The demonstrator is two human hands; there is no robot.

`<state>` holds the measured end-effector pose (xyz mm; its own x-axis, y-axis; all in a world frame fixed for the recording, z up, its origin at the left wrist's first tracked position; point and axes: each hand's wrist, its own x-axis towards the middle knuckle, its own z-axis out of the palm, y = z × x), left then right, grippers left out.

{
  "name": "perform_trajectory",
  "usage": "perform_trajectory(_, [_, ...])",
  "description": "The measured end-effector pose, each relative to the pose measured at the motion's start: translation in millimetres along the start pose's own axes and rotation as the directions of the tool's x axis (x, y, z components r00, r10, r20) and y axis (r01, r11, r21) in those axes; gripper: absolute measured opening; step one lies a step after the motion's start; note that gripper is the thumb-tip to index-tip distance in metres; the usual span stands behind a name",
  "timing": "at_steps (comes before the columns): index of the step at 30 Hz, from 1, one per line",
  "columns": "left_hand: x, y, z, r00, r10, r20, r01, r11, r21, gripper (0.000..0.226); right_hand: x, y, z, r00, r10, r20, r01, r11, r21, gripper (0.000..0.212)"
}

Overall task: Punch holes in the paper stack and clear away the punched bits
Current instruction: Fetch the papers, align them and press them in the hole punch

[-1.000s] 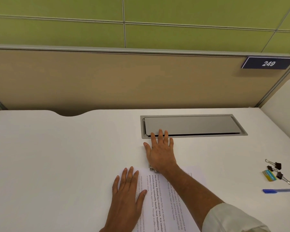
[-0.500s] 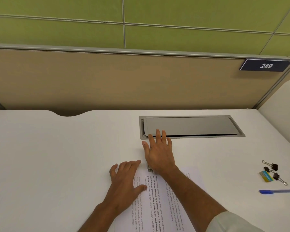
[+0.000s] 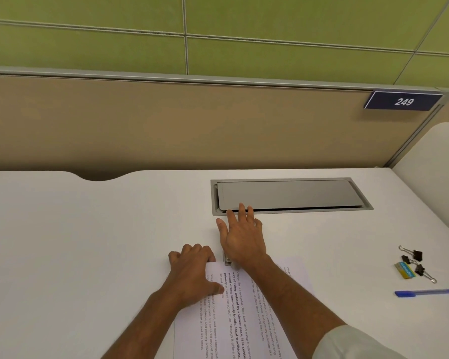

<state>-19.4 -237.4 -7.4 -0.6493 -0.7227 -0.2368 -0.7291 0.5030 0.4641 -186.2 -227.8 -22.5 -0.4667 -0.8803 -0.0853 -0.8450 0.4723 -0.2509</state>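
A stack of printed paper (image 3: 244, 320) lies on the white desk (image 3: 88, 242) in front of me, its top edge slid into a metal hole punch (image 3: 227, 259). Only a small grey part of the punch shows. My right hand (image 3: 243, 239) lies flat on top of the punch, palm down, fingers spread and reaching toward the desk hatch. My left hand (image 3: 192, 270) sits at the top left corner of the stack, fingers curled over the paper's edge and thumb lying on the sheet. No punched bits are visible.
A grey cable hatch (image 3: 290, 194) is set into the desk just beyond my right fingertips. At the right lie binder clips (image 3: 415, 263), a small yellow and teal item (image 3: 404, 270) and a blue pen (image 3: 423, 293). A beige partition (image 3: 166, 125) closes the back.
My left hand slid up from lying flat on the paper to its top left corner, and its fingers curled. My right hand stayed pressed on the punch.
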Motion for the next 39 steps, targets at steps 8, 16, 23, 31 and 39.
perform_trajectory(8, [-8, -2, -15, 0.975, -0.222, -0.009, 0.216, 0.956, -0.198, 0.041, 2, 1, 2, 0.999, 0.016, 0.041, -0.016, 1.0, 0.002, 0.066])
perform_trajectory(16, [-41, -23, -24, 0.85, -0.495, 0.179, 0.454, 0.517, -0.726, 0.028, 2, 1, 1, 0.998, 0.021, 0.052, -0.022, 1.0, 0.01, 0.065])
perform_trajectory(23, [-68, -23, -4, 0.83, -0.483, 0.28, 0.502, 0.427, -0.752, 0.015, 0, 0, -1, 0.999, 0.018, 0.039, -0.018, 1.0, -0.008, 0.065])
perform_trajectory(31, [-84, -21, 6, 0.807, -0.386, 0.446, 0.582, 0.393, -0.712, 0.018, -1, 0, -1, 1.0, 0.016, 0.026, -0.015, 1.0, -0.022, 0.065])
perform_trajectory(39, [-98, -34, 4, 0.813, -0.331, 0.478, 0.581, 0.411, -0.703, 0.018, -1, -1, -3, 0.999, 0.017, 0.032, -0.016, 1.0, -0.02, 0.065])
